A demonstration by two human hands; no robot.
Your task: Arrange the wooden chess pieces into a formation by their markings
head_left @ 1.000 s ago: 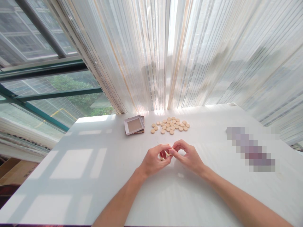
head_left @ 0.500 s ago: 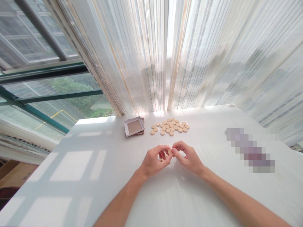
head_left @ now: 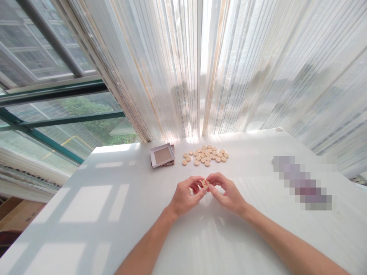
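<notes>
Hold the marked disc (head_left: 205, 183) by its edge, left hand (head_left: 185, 196) at its 8 o'clock and right hand (head_left: 228, 193) at 4, each grip pinched narrow on it (another piece (head_left: 189, 190) appears tucked in the left), face unobstructed, clear of the loose discs (head_left: 207, 154) at 12 o'clock on the worktop (head_left: 205, 248).

Bright daylight through curtain (head_left: 243, 76); sun patches (head_left: 86, 202) across table (head_left: 137, 233).

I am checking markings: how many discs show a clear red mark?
1: the red-marked disc, held between the left hand and right hand. More may hide in the left hand.
</notes>
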